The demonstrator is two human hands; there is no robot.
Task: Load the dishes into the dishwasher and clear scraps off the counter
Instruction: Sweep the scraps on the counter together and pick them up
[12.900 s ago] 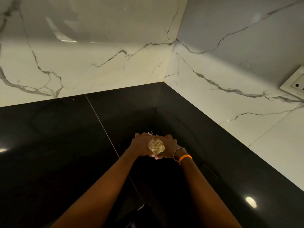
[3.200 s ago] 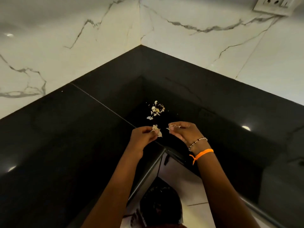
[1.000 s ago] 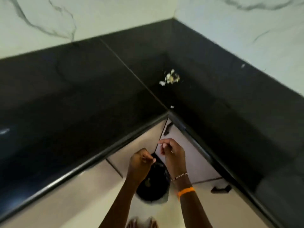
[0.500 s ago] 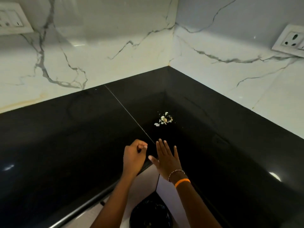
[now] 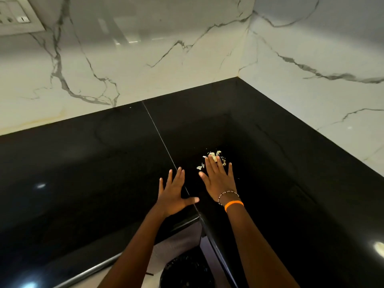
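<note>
A small heap of pale scraps (image 5: 212, 154) lies on the black corner counter (image 5: 104, 163). My right hand (image 5: 218, 179), with a bead bracelet and an orange band at the wrist, is flat with fingers spread; its fingertips reach the near side of the heap and hide part of it. My left hand (image 5: 173, 194) is spread flat over the counter seam, just left of the right hand, holding nothing. No dishes or dishwasher are in view.
A black bin (image 5: 187, 271) stands on the floor below the counter's inner corner. White marble walls (image 5: 145, 59) close the corner behind the counter. A socket plate (image 5: 16, 19) sits on the wall at upper left.
Half a second ago my left hand was a fist and my right hand hovered short of the scraps. Both hands have moved forward and now lie spread, the right one reaching the heap.
</note>
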